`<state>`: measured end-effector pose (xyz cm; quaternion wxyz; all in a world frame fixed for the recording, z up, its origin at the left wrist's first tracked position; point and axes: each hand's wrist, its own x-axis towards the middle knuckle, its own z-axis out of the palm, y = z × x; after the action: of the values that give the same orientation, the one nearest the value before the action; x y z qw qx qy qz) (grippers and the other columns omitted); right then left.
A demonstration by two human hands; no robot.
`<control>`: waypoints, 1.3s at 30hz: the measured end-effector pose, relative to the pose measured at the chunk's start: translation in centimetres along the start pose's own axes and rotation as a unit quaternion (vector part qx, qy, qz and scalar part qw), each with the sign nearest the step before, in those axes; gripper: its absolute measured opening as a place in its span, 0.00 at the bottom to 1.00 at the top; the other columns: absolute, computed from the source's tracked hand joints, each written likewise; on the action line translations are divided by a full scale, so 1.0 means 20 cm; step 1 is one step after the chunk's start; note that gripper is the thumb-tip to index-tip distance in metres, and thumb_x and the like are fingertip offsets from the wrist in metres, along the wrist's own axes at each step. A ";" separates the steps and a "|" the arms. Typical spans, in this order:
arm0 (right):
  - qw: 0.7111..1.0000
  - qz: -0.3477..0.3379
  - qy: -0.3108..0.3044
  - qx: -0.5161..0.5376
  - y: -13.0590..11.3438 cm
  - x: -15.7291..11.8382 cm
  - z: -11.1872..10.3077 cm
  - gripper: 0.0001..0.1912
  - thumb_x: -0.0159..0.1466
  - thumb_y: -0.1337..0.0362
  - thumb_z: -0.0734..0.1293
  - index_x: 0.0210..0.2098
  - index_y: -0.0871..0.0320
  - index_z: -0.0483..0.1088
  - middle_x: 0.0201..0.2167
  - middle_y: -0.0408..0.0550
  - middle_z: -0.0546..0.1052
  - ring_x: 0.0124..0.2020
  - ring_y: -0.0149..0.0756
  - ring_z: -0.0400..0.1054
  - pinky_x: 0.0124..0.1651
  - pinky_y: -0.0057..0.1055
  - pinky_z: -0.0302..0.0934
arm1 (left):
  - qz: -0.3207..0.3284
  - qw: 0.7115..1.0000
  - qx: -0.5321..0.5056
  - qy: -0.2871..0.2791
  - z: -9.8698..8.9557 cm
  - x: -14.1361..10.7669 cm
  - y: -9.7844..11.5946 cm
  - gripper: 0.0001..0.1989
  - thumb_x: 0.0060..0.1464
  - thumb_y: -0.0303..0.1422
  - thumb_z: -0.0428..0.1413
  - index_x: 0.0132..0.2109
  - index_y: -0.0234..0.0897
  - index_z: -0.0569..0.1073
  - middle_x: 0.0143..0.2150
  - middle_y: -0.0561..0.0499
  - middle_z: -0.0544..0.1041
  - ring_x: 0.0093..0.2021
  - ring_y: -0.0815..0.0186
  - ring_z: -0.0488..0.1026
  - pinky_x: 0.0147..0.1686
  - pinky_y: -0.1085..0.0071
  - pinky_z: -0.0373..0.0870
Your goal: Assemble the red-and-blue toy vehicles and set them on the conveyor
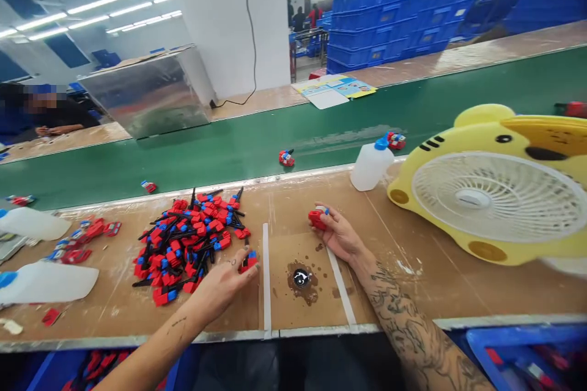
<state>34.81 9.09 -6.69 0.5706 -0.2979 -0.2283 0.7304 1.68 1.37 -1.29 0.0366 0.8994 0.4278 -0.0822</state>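
Observation:
My left hand (229, 278) is beside the right edge of a pile of small red, blue and black plastic parts (183, 244). Its thumb and fingers close on one red-and-blue plastic part (250, 262), partly covered by the fingers. Over the bench to the right, my right hand (340, 233) holds a small red toy piece (317, 219) with a bit of blue and white at its top. Between the hands, two white tape strips (266, 281) run along the bench. A small round black cup of liquid (301, 278) sits between them, wet spots around it.
A yellow animal-faced fan (422, 195) stands at right beside a white bottle with a blue cap (370, 165). Beyond runs a green conveyor belt (220, 149) carrying several small toys. More white bottles (50, 282) lie at left. Blue bins (481, 342) sit below the bench edge.

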 end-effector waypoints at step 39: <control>0.997 0.005 -0.059 0.051 -0.02 0.00 0.00 0.24 0.49 0.60 0.81 0.44 0.57 0.75 0.41 0.48 0.81 0.37 0.33 0.76 0.34 0.22 0.69 | 0.292 0.956 -0.029 0.016 -0.27 0.36 0.34 0.14 0.59 0.21 0.52 0.48 0.41 0.73 0.60 0.43 0.67 0.55 0.55 0.67 0.53 0.59 0.68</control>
<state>35.05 9.27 -6.35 0.5665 -0.2264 -0.2226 0.7604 12.09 3.28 2.68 0.0786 0.9848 0.1495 -0.0408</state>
